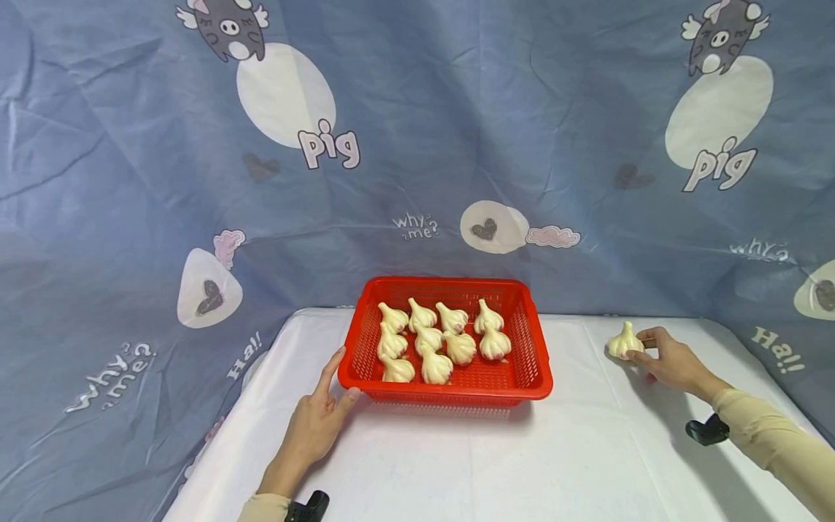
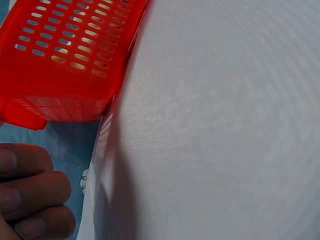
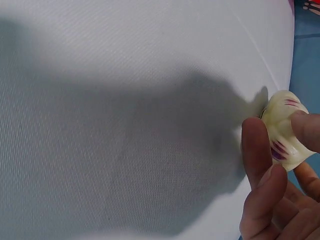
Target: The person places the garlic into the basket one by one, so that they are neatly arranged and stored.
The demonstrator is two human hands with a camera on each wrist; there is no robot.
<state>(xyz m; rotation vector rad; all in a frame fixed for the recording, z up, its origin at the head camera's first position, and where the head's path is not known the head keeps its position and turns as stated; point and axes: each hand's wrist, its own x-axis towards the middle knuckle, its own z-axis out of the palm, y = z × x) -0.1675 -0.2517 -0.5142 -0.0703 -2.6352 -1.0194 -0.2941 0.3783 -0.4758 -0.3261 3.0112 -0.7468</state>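
Toward the right of the table, my right hand (image 1: 672,362) holds a garlic bulb (image 1: 625,342), pale with purple streaks, between thumb and fingers. The right wrist view shows the same garlic bulb (image 3: 286,131) at the right edge, the thumb lying on its side. A red perforated plastic basket (image 1: 446,391) stands left of it with several garlic bulbs (image 1: 437,368) inside, necks mostly upward. My left hand (image 1: 312,424) is at the basket's front left corner, straight index finger along the side rim and thumb at the corner. Its other fingers (image 2: 37,187) bend loosely below the rim.
A white cloth covers the table (image 1: 470,464). Behind and to both sides hangs a blue printed curtain (image 1: 417,145), close behind the basket. Part of the basket wall (image 2: 65,50) fills the upper left of the left wrist view.
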